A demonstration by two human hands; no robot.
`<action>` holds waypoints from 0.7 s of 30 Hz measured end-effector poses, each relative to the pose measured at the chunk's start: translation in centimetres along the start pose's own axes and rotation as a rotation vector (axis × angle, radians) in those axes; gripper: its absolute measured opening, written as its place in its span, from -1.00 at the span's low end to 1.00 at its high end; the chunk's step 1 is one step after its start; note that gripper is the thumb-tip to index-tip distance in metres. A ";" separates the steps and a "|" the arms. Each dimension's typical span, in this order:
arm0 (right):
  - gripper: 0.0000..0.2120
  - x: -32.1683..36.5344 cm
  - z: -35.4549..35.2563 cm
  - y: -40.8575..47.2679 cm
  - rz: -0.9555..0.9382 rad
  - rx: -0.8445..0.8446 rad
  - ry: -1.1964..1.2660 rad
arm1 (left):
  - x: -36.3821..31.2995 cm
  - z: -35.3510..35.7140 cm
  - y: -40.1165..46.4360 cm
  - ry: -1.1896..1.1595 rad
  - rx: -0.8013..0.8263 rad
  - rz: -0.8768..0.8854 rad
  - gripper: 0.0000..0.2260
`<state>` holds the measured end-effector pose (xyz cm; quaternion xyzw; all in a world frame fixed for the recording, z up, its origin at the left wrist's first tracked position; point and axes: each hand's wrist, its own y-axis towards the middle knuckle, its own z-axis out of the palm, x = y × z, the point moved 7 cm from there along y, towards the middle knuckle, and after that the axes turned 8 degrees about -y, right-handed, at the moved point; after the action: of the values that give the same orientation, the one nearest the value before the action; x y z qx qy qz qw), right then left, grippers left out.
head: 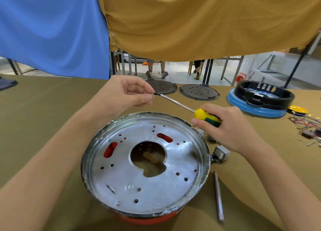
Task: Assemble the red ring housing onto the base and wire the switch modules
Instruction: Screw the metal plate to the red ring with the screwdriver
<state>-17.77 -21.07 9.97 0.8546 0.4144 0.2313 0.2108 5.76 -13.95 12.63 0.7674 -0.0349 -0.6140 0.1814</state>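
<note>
Screw (152, 94) tiny, slips | left hand (129, 93) pinches it on screwdriver (207, 117) tip, 12 o'clock of base (145, 163) | right hand (227, 128) grips handle

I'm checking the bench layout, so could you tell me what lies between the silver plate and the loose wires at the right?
In the head view, the right hand, gripping the screwdriver, and a small grey module lie between the silver plate and the wires.

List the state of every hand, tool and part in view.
Left hand: pinches a screw at the screwdriver tip.
Right hand: grips the screwdriver handle.
Metal base plate: lies flat over the red ring housing.
Loose bit: lies on the table.
</note>
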 end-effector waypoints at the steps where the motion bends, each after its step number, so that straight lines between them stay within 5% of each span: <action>1: -0.58 0.0 0.0 0.0 -0.003 -0.001 0.002 | 0.0 -0.1 0.0 0.002 -0.004 0.000 -0.86; 21: -0.53 0.2 0.0 0.0 -0.030 0.092 -0.200 | 0.8 0.4 0.3 0.149 0.051 0.030 -0.89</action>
<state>-17.69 -20.94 10.04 0.8759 0.4141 0.1224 0.2154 5.66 -14.58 11.91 0.8148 -0.0484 -0.5513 0.1728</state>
